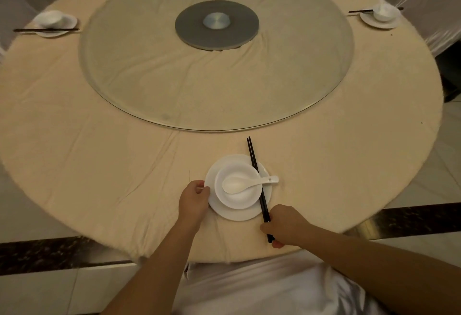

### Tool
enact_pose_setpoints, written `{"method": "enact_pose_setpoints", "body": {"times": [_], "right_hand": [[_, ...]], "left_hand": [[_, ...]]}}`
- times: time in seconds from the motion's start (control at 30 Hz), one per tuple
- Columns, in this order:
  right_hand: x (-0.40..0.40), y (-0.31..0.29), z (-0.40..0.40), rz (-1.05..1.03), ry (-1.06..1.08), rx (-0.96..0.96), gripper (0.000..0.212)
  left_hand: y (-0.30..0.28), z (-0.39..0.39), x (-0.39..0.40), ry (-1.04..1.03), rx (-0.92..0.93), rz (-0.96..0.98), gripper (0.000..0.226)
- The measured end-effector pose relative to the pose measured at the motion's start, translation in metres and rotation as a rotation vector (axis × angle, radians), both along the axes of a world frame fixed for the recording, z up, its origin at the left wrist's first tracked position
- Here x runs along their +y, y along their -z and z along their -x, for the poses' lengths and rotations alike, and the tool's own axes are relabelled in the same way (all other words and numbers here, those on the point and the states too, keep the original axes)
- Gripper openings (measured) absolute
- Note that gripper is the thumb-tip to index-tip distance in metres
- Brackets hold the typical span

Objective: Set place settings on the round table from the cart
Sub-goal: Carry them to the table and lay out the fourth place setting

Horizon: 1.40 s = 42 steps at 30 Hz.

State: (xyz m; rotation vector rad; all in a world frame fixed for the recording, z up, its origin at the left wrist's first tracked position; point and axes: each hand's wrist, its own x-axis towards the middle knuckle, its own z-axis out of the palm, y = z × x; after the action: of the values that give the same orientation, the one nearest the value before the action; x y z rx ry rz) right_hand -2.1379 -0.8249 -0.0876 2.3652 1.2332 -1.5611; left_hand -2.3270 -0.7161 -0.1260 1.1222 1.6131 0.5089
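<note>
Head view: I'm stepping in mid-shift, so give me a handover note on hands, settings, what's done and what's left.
Left hand holds the near plate's left rim. Right hand grips the chopsticks at their near end; they lie across the plate's right side. Bowl sits on the plate, spoon in it.
Done: far-left setting and far-right setting are laid.
Left: straighten and release this one, then probably fill the remaining seats on the round table.

One wide head-worn view looks forward and steeply down from just over the near edge of the round bench [74, 140], close above the hands [195, 200].
</note>
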Motion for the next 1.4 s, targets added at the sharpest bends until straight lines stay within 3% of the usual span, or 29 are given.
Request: {"method": "enact_pose_setpoints", "body": {"times": [1.4], "right_hand": [[-0.0019, 0.0009, -0.0011, 0.000, 0.069, 0.113, 0.024]], "left_hand": [[-0.0017, -0.0009, -0.0029, -0.092, -0.079, 0.033, 0.016]]}}
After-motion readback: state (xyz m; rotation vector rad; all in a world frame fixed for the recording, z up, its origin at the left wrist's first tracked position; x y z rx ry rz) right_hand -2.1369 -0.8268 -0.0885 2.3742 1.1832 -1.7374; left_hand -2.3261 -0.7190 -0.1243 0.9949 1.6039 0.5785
